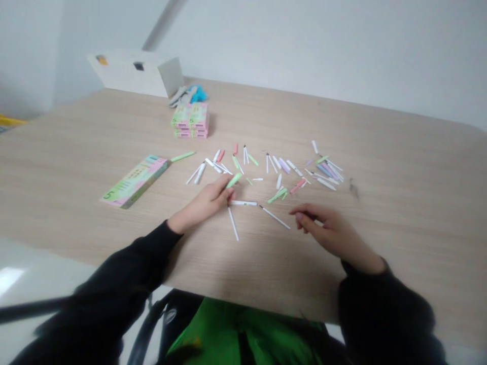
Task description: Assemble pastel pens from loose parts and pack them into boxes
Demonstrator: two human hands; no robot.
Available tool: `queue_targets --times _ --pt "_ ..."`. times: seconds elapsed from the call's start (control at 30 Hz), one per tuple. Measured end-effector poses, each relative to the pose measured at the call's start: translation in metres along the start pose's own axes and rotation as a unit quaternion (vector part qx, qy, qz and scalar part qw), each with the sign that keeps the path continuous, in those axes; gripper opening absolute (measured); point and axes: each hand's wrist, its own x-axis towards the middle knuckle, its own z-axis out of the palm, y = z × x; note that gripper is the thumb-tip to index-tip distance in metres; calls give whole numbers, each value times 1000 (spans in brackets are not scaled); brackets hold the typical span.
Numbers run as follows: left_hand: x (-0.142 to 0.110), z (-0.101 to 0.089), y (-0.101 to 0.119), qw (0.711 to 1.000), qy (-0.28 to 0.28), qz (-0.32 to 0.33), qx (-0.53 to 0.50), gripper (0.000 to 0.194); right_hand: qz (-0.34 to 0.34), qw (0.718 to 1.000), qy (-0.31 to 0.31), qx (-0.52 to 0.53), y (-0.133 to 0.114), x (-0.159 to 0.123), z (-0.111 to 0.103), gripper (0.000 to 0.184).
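My left hand (214, 196) is closed around a light green pen barrel (233, 180), which points up and to the right. Under its fingertips lies a white pen barrel (244, 203), and a thin white stick (233, 224) rests just below. My right hand (323, 227) hovers with loosely bent fingers slightly apart, and no object shows in it. Close to its fingertips lies a thin white refill (274, 217) with a dark tip. Beyond both hands, a green pen part (277, 195) and a red barrel (297, 186) lie among loose pieces.
Scattered refills, caps and barrels spread across the wooden table (411, 203), with a cluster (327, 172) at right. A long green-and-pink box (134, 181) lies at left. Stacked small boxes (190, 120), gloves (188, 95) and a white carton (133, 73) stand farther back.
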Motion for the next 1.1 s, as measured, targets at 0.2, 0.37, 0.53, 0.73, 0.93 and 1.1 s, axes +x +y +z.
queue_targets --times 0.2,0.37,0.53,0.73,0.93,1.1 --pt "17 19 14 998 20 -18 -57 26 -45 991 86 -92 32 48 15 23" --pt "-1 27 18 988 -34 -69 -133 43 -103 975 101 -168 56 52 35 38" --pt "-6 34 19 973 -67 -101 -197 38 -98 966 89 -222 65 58 46 36" --pt "-8 32 15 968 -41 -112 -219 38 -109 967 88 -212 67 63 56 29" --pt "-9 30 15 964 -53 -135 -223 40 -136 971 116 -161 68 61 42 37" --pt "-7 30 16 951 -12 -150 -270 39 -97 961 219 -141 92 57 -2 29"
